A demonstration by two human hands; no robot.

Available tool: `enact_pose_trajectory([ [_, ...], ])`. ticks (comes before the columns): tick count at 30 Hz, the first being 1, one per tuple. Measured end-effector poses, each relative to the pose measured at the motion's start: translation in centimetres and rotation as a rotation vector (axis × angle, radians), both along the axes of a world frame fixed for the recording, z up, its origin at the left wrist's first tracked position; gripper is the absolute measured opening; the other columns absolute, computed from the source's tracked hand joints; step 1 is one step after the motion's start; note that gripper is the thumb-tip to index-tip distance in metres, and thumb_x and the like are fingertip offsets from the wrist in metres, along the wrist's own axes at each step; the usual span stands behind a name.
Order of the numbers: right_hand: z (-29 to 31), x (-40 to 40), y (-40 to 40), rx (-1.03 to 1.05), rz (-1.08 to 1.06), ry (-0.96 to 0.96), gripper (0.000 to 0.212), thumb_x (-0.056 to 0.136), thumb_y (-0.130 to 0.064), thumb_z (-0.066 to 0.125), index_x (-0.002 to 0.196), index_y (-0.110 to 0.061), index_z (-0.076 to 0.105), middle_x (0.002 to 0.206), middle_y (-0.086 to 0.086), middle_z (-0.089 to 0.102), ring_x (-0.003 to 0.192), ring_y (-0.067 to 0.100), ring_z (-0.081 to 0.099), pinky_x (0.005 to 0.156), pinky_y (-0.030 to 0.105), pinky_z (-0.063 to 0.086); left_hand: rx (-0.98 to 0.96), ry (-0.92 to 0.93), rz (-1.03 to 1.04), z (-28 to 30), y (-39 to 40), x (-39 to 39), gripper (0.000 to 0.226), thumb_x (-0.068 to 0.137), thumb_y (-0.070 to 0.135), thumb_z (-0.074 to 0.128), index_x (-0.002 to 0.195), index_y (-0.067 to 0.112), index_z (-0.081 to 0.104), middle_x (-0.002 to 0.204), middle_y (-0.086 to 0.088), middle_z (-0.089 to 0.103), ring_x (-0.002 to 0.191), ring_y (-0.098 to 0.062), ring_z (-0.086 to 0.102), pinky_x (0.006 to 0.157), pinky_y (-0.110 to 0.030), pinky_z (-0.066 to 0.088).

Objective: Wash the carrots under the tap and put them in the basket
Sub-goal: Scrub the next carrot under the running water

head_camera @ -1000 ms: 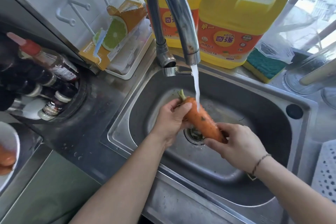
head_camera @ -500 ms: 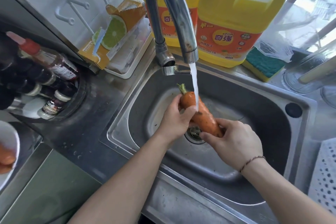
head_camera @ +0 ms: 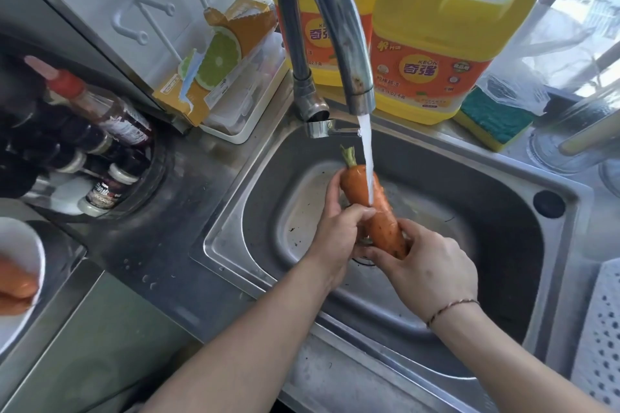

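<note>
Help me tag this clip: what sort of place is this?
Most likely a home kitchen: a steel sink with the tap running, yellow detergent jugs and a sponge behind it, sauce bottles at the left.

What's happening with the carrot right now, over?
Left hand and right hand both grip carrot. Tap water hitting it over sink. Basket waiting. Nothing blocking.
</note>
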State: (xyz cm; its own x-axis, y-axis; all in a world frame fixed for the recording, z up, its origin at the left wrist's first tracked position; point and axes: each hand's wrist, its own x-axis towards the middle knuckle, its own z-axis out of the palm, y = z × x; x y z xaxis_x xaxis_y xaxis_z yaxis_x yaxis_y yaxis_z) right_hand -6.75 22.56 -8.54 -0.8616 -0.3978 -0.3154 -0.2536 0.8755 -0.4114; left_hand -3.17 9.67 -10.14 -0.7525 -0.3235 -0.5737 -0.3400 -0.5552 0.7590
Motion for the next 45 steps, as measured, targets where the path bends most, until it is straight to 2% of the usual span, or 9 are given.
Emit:
enact_pose_trajectory([
  [3,0.0,0.3,-0.1,0.005,0.000,0.009,0.046,0.076,-0.076,0.060,0.098,-0.036,0.061,0.072,-0.010,0.065,0.073,0.020,0.064,0.059,0.030,0.049,-0.029,0.012,0.009,-0.2,0.1,0.2,0.060,0.094,0.004,0.051,0.114,0.060,0.045,0.104,-0.005,0.066,0.080,-0.019,0.066,0.054,-0.029,0.054],
  [8,0.6,0.6,-0.1,-0.002,-0.001,-0.020,0.043,0.075,-0.072,0.060,0.097,-0.035,0.064,0.072,-0.010,0.065,0.073,0.019,0.064,0.059,0.029,0.048,-0.176,-0.014,0.028,-0.9,0.2,0.4,0.047,0.089,0.020,0.057,0.121,0.052,0.046,0.098,-0.001,0.068,0.087,-0.020,0.067,0.075,-0.044,0.059],
  [14,0.9,0.1,0.7,0.024,0.021,-0.085,0.040,0.072,-0.066,0.068,0.100,-0.037,0.063,0.083,-0.012,0.070,0.081,0.017,0.066,0.068,0.031,0.053,-0.142,-0.052,-0.023,-0.4,-2.7,-0.5,0.023,0.097,0.025,0.060,0.119,0.017,0.057,0.101,-0.006,0.067,0.079,-0.018,0.070,0.056,-0.028,0.057],
  [17,1.0,-1.1,0.5,-0.289,-0.121,-0.444,0.028,0.077,-0.044,0.077,0.097,-0.031,0.063,0.088,-0.008,0.073,0.081,0.016,0.071,0.078,0.038,0.059,-0.127,-0.036,-0.105,0.2,-4.3,-0.8,0.013,0.093,0.023,0.066,0.102,0.017,0.059,0.091,-0.003,0.068,0.070,-0.019,0.071,0.056,-0.030,0.057],
  [20,1.5,-3.2,-0.7,-0.458,-0.224,-0.816,0.018,0.089,-0.022,0.064,0.107,-0.021,0.067,0.089,0.009,0.077,0.079,0.029,0.075,0.081,0.050,0.060,-0.113,-0.053,-0.175,0.5,-4.9,-1.0,0.012,0.093,0.022,0.066,0.096,0.019,0.055,0.086,-0.006,0.066,0.065,-0.023,0.070,0.056,-0.032,0.058],
  [24,1.2,-4.8,-2.0,-0.376,-0.224,-0.758,0.017,0.085,-0.027,0.060,0.093,-0.017,0.072,0.084,0.011,0.076,0.079,0.031,0.074,0.077,0.051,0.061,-0.165,-0.077,-0.193,0.5,-4.8,-1.8,0.014,0.094,0.020,0.066,0.097,0.018,0.053,0.085,-0.007,0.069,0.069,-0.028,0.069,0.060,-0.037,0.061],
  [32,0.9,-5.2,-3.4,-0.313,-0.227,-0.778,0.030,0.075,-0.043,0.068,0.096,-0.022,0.071,0.086,0.008,0.076,0.082,0.030,0.074,0.078,0.053,0.060,-0.205,-0.094,-0.153,0.2,-4.8,-2.0,0.014,0.092,0.021,0.068,0.095,0.019,0.055,0.076,-0.004,0.072,0.071,-0.029,0.071,0.066,-0.039,0.062],
  [39,0.8,-5.4,-3.7,-0.317,-0.205,-0.776,0.016,0.087,-0.033,0.062,0.095,-0.021,0.069,0.086,0.009,0.076,0.080,0.028,0.074,0.075,0.048,0.061,-0.238,-0.091,-0.143,0.0,-5.0,-2.0,0.015,0.090,0.020,0.072,0.093,0.017,0.057,0.084,-0.007,0.072,0.074,-0.027,0.073,0.072,-0.045,0.062],
  [45,1.0,-6.1,-3.2,-0.356,-0.174,-0.808,0.019,0.085,-0.016,0.058,0.099,-0.015,0.071,0.085,0.015,0.076,0.081,0.034,0.074,0.079,0.053,0.060,-0.209,-0.079,-0.105,0.1,-5.1,-2.5,0.019,0.091,0.021,0.070,0.090,0.015,0.052,0.080,-0.005,0.070,0.067,-0.023,0.072,0.059,-0.035,0.058],
])
